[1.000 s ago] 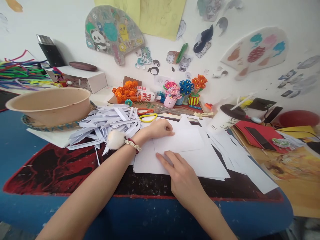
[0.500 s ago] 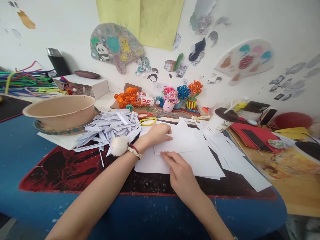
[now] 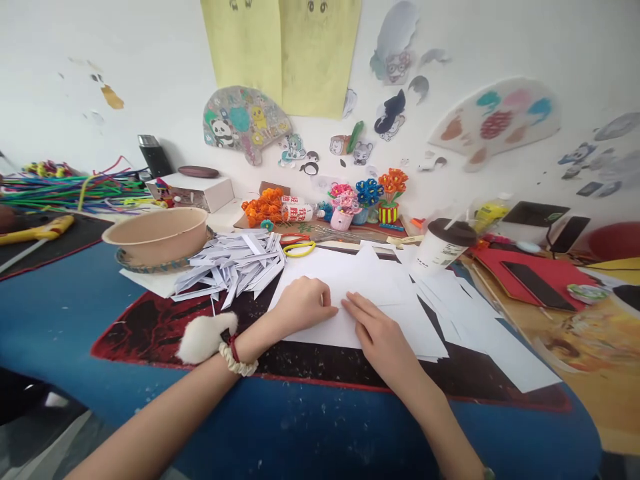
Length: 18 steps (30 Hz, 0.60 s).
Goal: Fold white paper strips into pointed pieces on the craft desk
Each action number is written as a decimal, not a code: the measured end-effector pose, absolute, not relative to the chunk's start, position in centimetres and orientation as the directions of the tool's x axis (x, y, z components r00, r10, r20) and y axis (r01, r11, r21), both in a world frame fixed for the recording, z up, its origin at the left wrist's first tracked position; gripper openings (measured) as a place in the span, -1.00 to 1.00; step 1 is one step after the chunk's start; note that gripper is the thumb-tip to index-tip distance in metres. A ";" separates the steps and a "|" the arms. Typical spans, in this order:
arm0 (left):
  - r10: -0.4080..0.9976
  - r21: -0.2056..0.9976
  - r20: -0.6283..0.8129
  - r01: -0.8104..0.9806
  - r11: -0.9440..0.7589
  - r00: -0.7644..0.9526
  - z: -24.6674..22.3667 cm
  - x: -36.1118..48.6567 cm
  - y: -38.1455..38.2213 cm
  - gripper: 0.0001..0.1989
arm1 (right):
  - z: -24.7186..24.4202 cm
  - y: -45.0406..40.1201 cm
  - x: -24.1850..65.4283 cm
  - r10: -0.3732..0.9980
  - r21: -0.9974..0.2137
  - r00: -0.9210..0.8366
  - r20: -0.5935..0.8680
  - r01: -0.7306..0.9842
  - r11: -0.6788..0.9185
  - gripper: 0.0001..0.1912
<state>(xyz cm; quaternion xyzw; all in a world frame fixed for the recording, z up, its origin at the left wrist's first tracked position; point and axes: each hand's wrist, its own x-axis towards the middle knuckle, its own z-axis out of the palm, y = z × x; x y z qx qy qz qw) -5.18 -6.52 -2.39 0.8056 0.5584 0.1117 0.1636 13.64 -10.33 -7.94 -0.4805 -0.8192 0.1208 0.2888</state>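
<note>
White sheets of paper lie stacked on a dark red-edged mat. My left hand, with a bracelet and a white fluffy ball at the wrist, rests on the sheets with curled fingers and the thumb pointing right; whether anything is inside the curl is hidden. Close to its right, my right hand lies on the paper, fingers extended toward the upper left. Its fingertips touch the top sheet near my left thumb. A pile of folded paper strips is left of the sheets.
At the left stands a beige basin. Scissors with a yellow handle lie behind the sheets. A lidded cup stands at the right, near loose paper sheets. Potted craft flowers line the back.
My left hand has moved toward me, down from the upper part of the paper, and its fingers are more curled. My right hand has shifted slightly right. The camera view has moved.
</note>
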 end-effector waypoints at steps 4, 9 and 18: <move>0.957 0.438 -0.053 0.868 -0.235 0.286 -3.2 -4.7 -6.1 -0.80 | -8.4 -10.2 13.6 0.845 -0.468 -0.384 0.372 0.708 0.528 -0.48; 0.937 0.512 -0.141 0.833 -0.208 0.321 -2.5 -4.9 -5.3 -0.81 | -8.4 -10.2 13.8 0.839 -0.479 -0.372 0.397 0.696 0.536 -0.51; 0.888 0.590 -0.213 0.779 -0.215 0.407 -1.1 -4.9 -4.7 -0.89 | -8.3 -10.1 13.9 0.836 -0.468 -0.395 0.381 0.697 0.543 -0.51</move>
